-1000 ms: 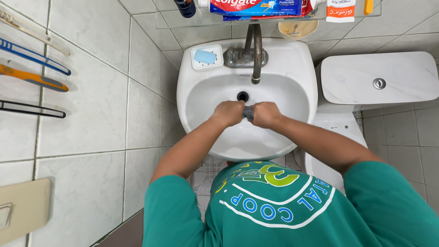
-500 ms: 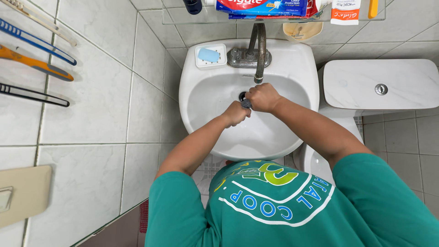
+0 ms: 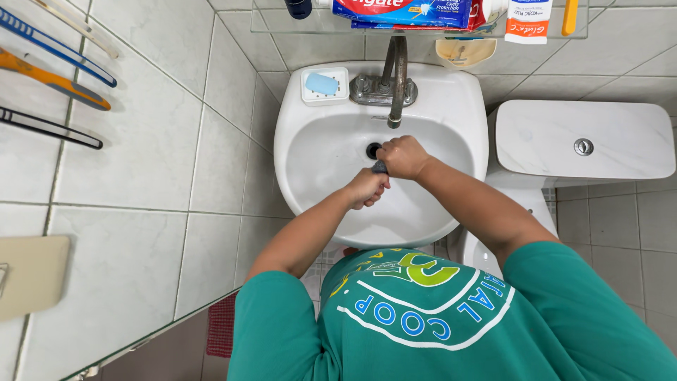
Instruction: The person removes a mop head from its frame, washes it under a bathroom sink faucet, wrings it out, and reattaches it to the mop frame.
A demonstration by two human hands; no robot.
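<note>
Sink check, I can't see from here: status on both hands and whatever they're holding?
Left hand and right hand both closed on a small dark object. Held over the sink basin, under the faucet. Nothing in the way.

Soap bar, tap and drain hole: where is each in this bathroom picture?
Soap bar (image 3: pixel 321 83), head view, middle of the blue bar in its white dish.
Tap (image 3: pixel 397 74), head view, on the curved metal spout.
Drain hole (image 3: pixel 373 149), head view, dark opening beside the hands.

soap dish left of faucet
</note>
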